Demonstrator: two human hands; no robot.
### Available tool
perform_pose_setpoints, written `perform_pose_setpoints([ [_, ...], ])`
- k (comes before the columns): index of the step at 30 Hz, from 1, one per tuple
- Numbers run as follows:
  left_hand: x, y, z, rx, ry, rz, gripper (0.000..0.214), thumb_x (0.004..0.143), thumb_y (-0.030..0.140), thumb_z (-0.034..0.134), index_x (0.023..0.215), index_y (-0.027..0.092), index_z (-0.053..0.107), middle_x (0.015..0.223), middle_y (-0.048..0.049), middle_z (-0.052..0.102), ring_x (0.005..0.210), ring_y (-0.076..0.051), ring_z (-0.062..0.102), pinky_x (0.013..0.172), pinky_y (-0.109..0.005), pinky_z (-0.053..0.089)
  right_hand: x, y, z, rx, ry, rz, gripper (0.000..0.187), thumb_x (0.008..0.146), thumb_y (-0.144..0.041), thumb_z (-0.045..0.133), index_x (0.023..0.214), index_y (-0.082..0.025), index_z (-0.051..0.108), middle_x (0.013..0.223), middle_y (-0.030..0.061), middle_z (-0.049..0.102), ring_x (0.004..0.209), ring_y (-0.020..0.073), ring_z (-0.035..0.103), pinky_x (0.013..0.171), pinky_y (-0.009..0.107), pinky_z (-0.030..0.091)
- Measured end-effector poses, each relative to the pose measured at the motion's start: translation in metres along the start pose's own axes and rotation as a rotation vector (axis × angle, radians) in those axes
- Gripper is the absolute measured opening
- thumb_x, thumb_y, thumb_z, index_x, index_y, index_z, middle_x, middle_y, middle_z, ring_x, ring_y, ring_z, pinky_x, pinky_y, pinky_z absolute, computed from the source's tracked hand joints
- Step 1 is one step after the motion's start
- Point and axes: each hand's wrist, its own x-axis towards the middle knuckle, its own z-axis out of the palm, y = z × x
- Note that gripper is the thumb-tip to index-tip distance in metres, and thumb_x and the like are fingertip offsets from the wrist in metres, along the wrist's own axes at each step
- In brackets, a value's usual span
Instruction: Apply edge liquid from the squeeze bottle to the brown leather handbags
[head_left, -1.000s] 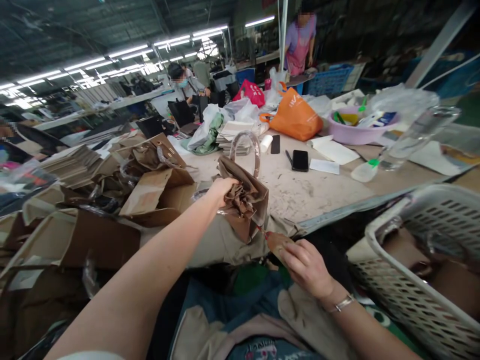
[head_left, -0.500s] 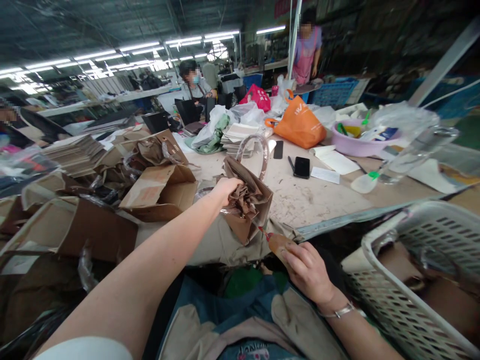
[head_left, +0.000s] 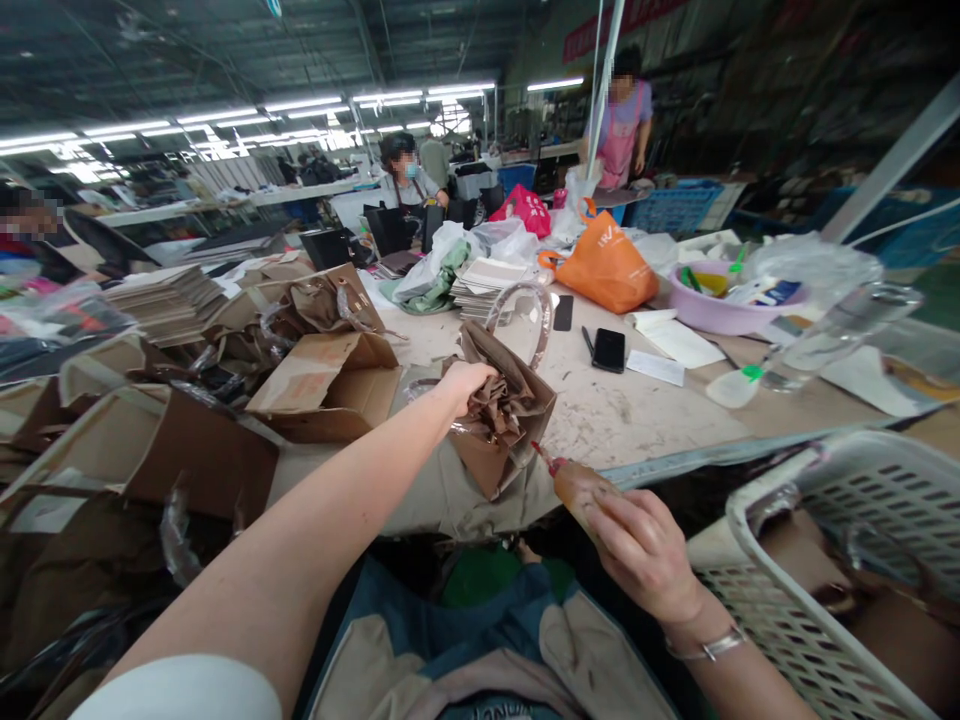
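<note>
A brown handbag (head_left: 487, 460) leans tilted on the near edge of the worktable, its crumpled lining (head_left: 504, 405) bulging out of the opening. My left hand (head_left: 466, 386) is closed on that lining at the bag's far left side. One plastic-wrapped handle (head_left: 541, 318) stands up behind the bag. In my right hand (head_left: 646, 548) is a yellowish squeeze bottle with a red nozzle (head_left: 581, 490), fingers wrapped round it. The nozzle tip points at the bag's right edge, a small gap away from it.
Brown bag bodies (head_left: 195, 450) and a cardboard box (head_left: 326, 385) crowd the left. Behind lie an orange bag (head_left: 607, 265), a phone (head_left: 608, 349) and a lilac basin (head_left: 720, 312). A white basket (head_left: 817, 590) stands at right. Co-workers (head_left: 409, 180) are farther back.
My right hand has drawn the bottle slightly right, widening the gap between nozzle and bag. My left hand keeps its grip on the lining. The whole view has shifted a little.
</note>
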Motion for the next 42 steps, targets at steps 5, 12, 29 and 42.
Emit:
perform_pose_setpoints([
  [5, 0.005, -0.002, 0.002, -0.012, -0.001, 0.015, 0.006, 0.060, 0.007, 0.059, 0.057, 0.012, 0.058, 0.049, -0.0064, 0.060, 0.043, -0.021, 0.058, 0.042, -0.031, 0.050, 0.005, 0.004, -0.007, -0.042, -0.001, -0.025, 0.023, 0.078, -0.004, 0.058, 0.100, -0.012, 0.061, 0.097, 0.0127, 0.060, 0.086, 0.0247, 0.052, 0.073, 0.042, 0.048],
  [12, 0.006, -0.002, 0.002, 0.002, 0.003, 0.010, 0.005, 0.060, 0.007, 0.060, 0.058, 0.012, 0.059, 0.049, -0.0065, 0.060, 0.042, -0.021, 0.058, 0.043, -0.032, 0.050, -0.007, -0.006, 0.017, 0.012, -0.089, 0.015, 0.024, 0.081, -0.003, 0.051, 0.100, -0.013, 0.062, 0.098, 0.0111, 0.062, 0.085, 0.0221, 0.052, 0.074, 0.039, 0.049],
  [29, 0.006, 0.001, 0.005, 0.001, -0.025, -0.018, 0.004, 0.060, 0.007, 0.058, 0.061, 0.011, 0.058, 0.053, -0.0085, 0.062, 0.048, -0.024, 0.062, 0.046, -0.034, 0.052, 0.002, 0.010, 0.005, -0.013, 0.012, 0.014, 0.031, 0.076, -0.002, 0.057, 0.104, -0.014, 0.059, 0.101, 0.0124, 0.060, 0.089, 0.0242, 0.053, 0.073, 0.041, 0.050],
  [42, 0.009, 0.003, 0.009, 0.048, -0.028, -0.033, 0.004, 0.062, 0.008, 0.057, 0.063, 0.011, 0.058, 0.053, -0.0082, 0.062, 0.047, -0.022, 0.061, 0.046, -0.033, 0.051, 0.024, 0.022, -0.021, -0.088, 0.099, -0.041, 0.025, 0.078, -0.004, 0.058, 0.102, -0.012, 0.059, 0.102, 0.0139, 0.057, 0.091, 0.0238, 0.056, 0.076, 0.042, 0.048],
])
